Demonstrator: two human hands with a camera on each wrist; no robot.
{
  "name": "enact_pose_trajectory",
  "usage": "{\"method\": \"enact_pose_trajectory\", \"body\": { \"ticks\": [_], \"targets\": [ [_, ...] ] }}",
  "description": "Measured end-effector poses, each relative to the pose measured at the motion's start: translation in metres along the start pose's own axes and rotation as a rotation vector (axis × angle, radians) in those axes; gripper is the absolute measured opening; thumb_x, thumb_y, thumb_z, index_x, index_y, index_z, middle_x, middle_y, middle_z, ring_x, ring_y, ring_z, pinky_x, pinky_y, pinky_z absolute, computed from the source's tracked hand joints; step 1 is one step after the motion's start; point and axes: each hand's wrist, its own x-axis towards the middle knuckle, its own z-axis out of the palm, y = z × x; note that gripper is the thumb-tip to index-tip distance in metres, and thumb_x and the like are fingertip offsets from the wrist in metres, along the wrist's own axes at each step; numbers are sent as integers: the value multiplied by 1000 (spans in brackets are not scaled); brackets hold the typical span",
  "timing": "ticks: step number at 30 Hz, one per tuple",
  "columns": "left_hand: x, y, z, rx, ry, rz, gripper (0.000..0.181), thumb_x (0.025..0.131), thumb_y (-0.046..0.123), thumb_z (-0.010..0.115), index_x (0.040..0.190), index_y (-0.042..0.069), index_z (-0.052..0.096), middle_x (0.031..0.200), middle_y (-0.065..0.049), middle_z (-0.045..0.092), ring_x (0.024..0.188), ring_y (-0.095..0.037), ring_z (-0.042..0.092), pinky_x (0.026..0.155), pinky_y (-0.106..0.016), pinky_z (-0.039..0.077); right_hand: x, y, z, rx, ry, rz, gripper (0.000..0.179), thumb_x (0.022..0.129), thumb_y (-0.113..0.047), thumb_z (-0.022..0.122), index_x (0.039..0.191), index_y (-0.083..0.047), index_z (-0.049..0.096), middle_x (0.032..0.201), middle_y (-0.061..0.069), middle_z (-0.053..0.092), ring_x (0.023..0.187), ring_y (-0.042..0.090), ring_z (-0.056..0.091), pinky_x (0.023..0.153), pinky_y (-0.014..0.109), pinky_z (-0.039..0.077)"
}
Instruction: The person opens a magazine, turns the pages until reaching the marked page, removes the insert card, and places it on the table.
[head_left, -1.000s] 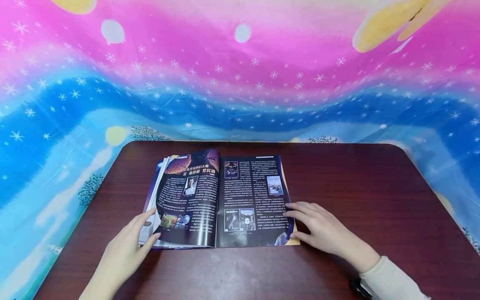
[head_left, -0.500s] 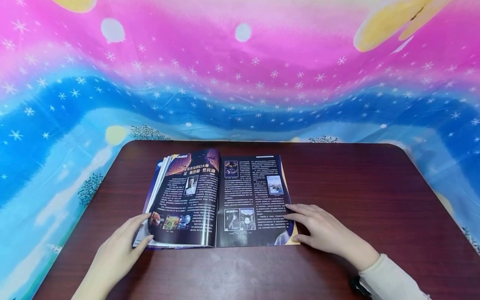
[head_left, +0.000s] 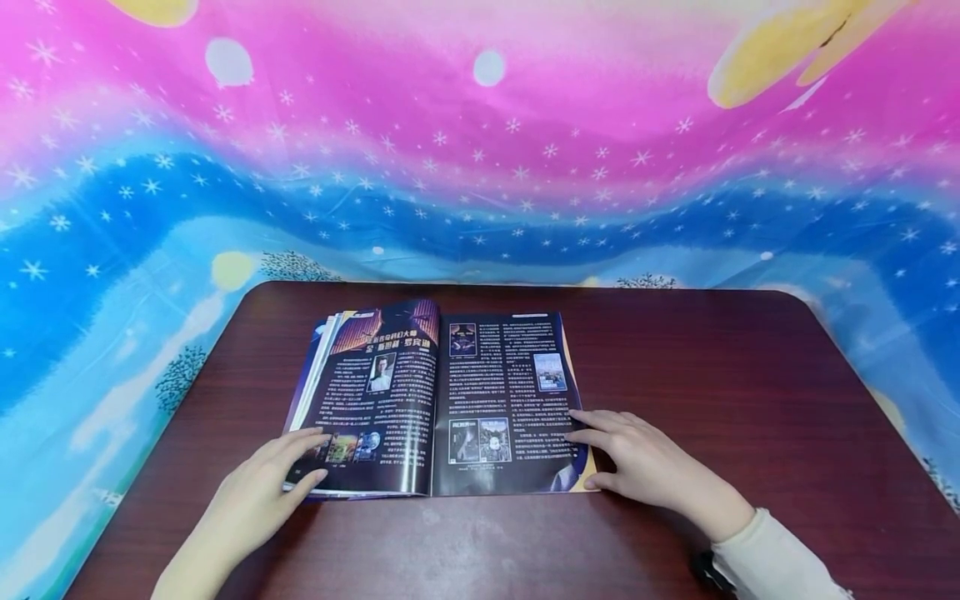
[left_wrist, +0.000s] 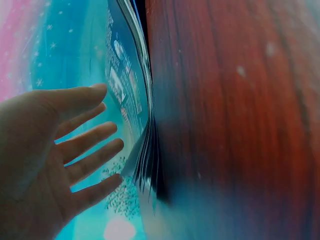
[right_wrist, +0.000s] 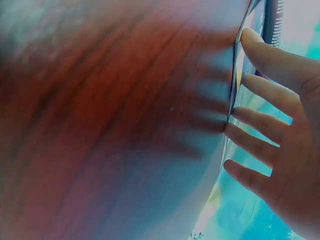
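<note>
An open magazine with dark, glossy pages lies on the brown table. My left hand is at the lower left corner of its left page, fingers extended over the page edge and thumb apart from them. In the left wrist view the left hand has its fingers spread beside the fanned page edges. My right hand rests at the lower right edge of the right page, fingertips on the margin. The right wrist view shows the right hand with straight, spread fingers along the magazine's edge.
Behind the table hangs a pink and blue cloth with snowflakes and yellow shapes. A dark band shows at the right wrist, by a light sleeve.
My left hand first shifts left off the lifted left page, which settles flatter, then moves back right over the page's lower corner. The right hand stays at the right edge.
</note>
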Motion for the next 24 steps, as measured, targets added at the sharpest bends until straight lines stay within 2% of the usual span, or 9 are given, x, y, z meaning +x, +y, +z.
{"method": "enact_pose_trajectory", "body": {
  "ticks": [11,18,24],
  "targets": [
    [16,8,10,13,-54,92,49,85,25,80,129,10,64,138,-15,55,125,-38,53,92,-59,48,1,-2,-1,6,14,12,49,77,-30,86,120,-12,71,141,13,55,126,34,53,101,55,43],
    [19,10,14,42,-86,96,53,85,28,80,131,10,63,142,-16,52,128,-40,50,92,-59,48,4,-3,-1,10,32,-1,48,76,-28,87,119,-13,72,139,13,56,124,35,55,100,56,44],
    [20,9,17,43,-93,91,53,85,29,80,131,10,63,141,-16,52,128,-40,50,93,-60,47,6,-3,-2,25,33,20,48,78,-37,84,118,-14,72,137,13,58,125,35,54,101,57,43]
  ]
}}
